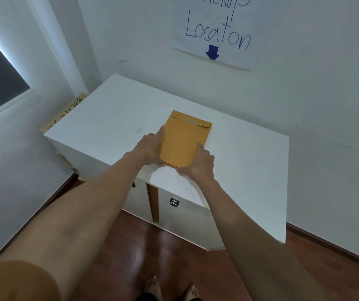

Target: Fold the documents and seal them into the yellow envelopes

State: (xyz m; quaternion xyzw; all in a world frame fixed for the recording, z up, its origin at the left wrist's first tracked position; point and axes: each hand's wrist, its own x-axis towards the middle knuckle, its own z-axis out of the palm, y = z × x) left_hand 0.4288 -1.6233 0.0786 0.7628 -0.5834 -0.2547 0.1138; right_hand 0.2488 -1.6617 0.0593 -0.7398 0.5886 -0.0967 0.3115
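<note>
A small stack of yellow envelopes (184,140) lies flat on the white cabinet top (239,161), flaps closed and pointing toward the wall. My left hand (150,148) grips the stack's left edge, fingers along its side. My right hand (198,164) holds the near right corner, thumb on top and fingers at the lower edge. No loose documents are visible.
A handwritten paper sign (217,33) with a blue arrow hangs on the wall above the cabinet. A piece of cardboard (65,111) leans behind the cabinet's left side. The cabinet front has a lock (174,202). My bare feet stand on the wooden floor (130,246).
</note>
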